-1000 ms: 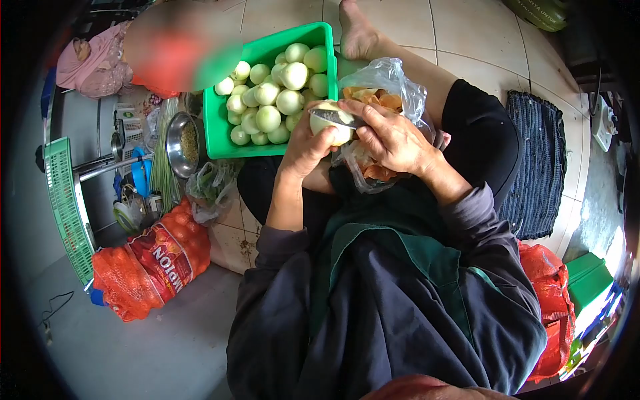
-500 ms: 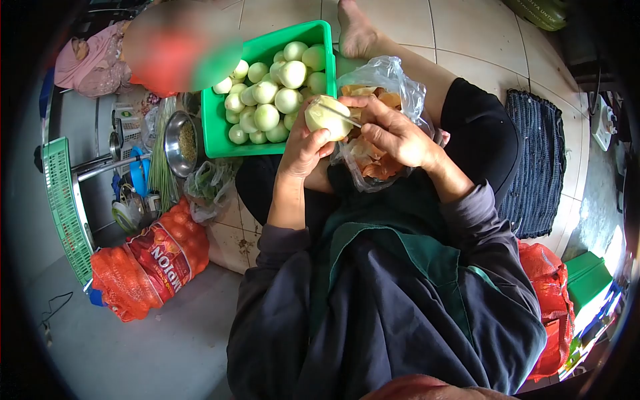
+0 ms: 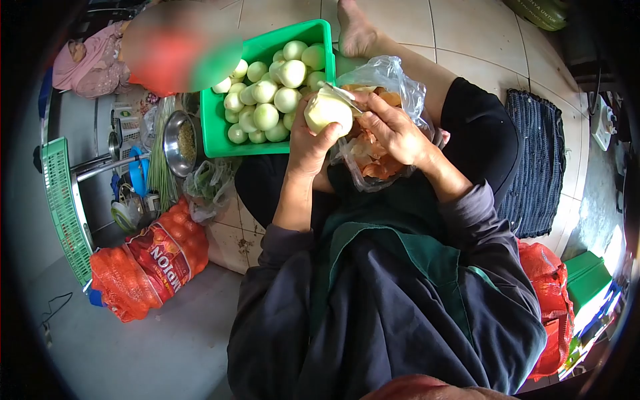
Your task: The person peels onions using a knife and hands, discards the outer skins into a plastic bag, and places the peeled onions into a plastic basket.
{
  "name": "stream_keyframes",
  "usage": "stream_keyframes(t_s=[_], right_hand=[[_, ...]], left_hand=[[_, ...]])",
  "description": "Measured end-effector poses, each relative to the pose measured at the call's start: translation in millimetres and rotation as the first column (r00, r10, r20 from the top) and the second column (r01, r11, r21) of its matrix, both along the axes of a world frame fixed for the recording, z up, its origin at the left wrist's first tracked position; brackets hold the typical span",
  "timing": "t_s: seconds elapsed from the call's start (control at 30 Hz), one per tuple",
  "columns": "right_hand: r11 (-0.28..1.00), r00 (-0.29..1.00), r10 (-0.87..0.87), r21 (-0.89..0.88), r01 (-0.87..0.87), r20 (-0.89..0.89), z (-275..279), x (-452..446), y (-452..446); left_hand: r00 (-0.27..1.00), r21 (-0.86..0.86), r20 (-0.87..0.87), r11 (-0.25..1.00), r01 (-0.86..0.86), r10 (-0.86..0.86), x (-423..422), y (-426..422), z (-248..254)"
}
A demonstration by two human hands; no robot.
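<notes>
A pale peeled onion (image 3: 328, 115) rests in my left hand (image 3: 308, 143), whose fingers and thumb wrap round it. In my right hand (image 3: 395, 132) is a knife (image 3: 342, 95), its blade lying against the upper right of the onion. Below and behind my right hand sits a clear plastic bag (image 3: 393, 70) with brown onion skins (image 3: 373, 155) inside. To the left of my hands stands a green tub (image 3: 215, 127) that holds several peeled onions (image 3: 266, 117).
At the left lie a red mesh sack (image 3: 150, 263), a metal bowl (image 3: 179, 143), long green stalks (image 3: 160, 170) and a green basket (image 3: 65, 207). A dark woven mat (image 3: 533, 163) and another red sack (image 3: 547, 307) are at the right. A blurred patch covers the upper left.
The onion has turned in my left hand, and the knife has moved from across its face to its upper right edge. Both hands keep their hold.
</notes>
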State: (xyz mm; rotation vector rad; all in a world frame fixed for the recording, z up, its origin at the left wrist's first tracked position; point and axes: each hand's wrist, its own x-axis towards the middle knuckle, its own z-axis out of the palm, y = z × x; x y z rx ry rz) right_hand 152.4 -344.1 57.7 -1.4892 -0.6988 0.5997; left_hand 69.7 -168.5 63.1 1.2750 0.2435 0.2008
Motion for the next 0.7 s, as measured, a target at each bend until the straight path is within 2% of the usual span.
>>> stream_keyframes(t_s=[0.07,0.17,0.27,0.3,0.4,0.5,0.6,0.7], right_hand=[[1.000,0.988,0.022,0.005,-0.021,-0.156,2,0,0],[0.995,0.995,0.100,0.019,-0.100,0.005,11,1,-4],[0.982,0.979,0.185,-0.037,-0.183,0.090,14,1,-5],[0.984,0.980,0.173,-0.066,-0.168,0.094,11,0,-4],[0.995,0.971,0.072,0.055,-0.086,0.228,8,0,-1],[0.996,0.986,0.086,0.016,-0.089,0.142,13,2,-3],[1.000,0.989,0.007,0.015,-0.009,0.146,6,2,0],[0.997,0.999,-0.030,0.067,0.028,0.042,1,3,2]], left_hand=[[1.000,-0.031,-0.013,0.999,-0.011,0.011,0,1,-2],[0.999,-0.012,-0.010,0.999,-0.045,0.045,-2,3,-4],[0.998,0.048,-0.003,0.997,-0.066,0.066,-4,5,-4],[0.998,0.059,-0.006,0.996,-0.061,0.062,-4,5,-3],[0.999,0.075,0.000,0.996,-0.047,0.047,-4,2,-3],[0.999,0.073,0.008,0.996,-0.051,0.051,-4,-5,-3],[0.999,0.056,0.027,0.998,-0.029,0.028,-2,-8,0],[0.999,0.039,0.042,0.999,0.010,-0.012,-1,-6,-1]])
